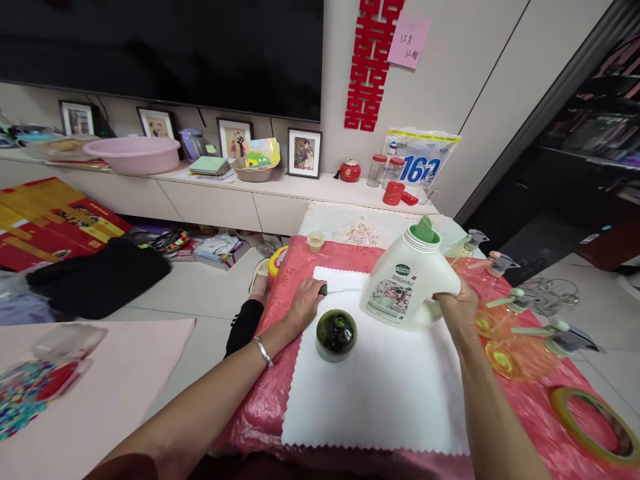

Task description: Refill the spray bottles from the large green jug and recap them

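Observation:
My right hand (457,310) grips the handle of a white laundry detergent jug (393,290), whose open neck shows a green pouring spout (425,230). The jug tilts slightly over a white scalloped-edge cloth (380,393). At the cloth's left edge rests my left hand (304,305), fingers curled by a slim tool's dark end (323,289); its pale shaft points toward the jug. I cannot make out the tool's kind. Between my hands stands a glossy, dark green round thing (337,333) with a paler base.
Several orange spray bottles (525,353) and a tape roll (595,423) line the right side of the red-covered table (265,400). A small cup (315,241) stands at the far left corner. Behind is a shelf (280,190) with a pink basin (135,153) and picture frames.

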A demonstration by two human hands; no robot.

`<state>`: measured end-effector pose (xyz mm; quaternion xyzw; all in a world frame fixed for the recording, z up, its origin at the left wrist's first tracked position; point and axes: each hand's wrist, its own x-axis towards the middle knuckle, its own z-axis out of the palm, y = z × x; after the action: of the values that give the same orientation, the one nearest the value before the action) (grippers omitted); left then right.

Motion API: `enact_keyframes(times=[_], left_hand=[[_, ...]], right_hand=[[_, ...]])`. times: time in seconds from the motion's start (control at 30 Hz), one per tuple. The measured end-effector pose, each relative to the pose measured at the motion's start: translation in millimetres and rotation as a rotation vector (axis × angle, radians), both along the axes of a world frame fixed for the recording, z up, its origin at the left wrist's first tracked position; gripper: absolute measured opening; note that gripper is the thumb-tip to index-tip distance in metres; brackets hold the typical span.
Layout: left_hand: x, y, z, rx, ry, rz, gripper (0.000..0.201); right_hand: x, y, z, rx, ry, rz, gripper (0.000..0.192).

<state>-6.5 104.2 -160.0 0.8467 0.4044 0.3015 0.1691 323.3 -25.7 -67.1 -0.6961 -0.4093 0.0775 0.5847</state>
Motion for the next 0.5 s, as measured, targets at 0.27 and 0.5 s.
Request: enact_keyframes(times=[0.27, 0.5], left_hand=[[-48.0, -5.6, 63.5, -0.021, -0.035, 0.093, 0.025], [-96.7, -21.0, 164.0, 0.063, -0.014, -0.164, 0.029]], right_hand=[[-5.3, -27.7, 6.7, -0.100, -0.032, 0.032, 0.075], [-21.5, -80.1, -5.5, -0.044, 0.046, -0.176, 0.093]])
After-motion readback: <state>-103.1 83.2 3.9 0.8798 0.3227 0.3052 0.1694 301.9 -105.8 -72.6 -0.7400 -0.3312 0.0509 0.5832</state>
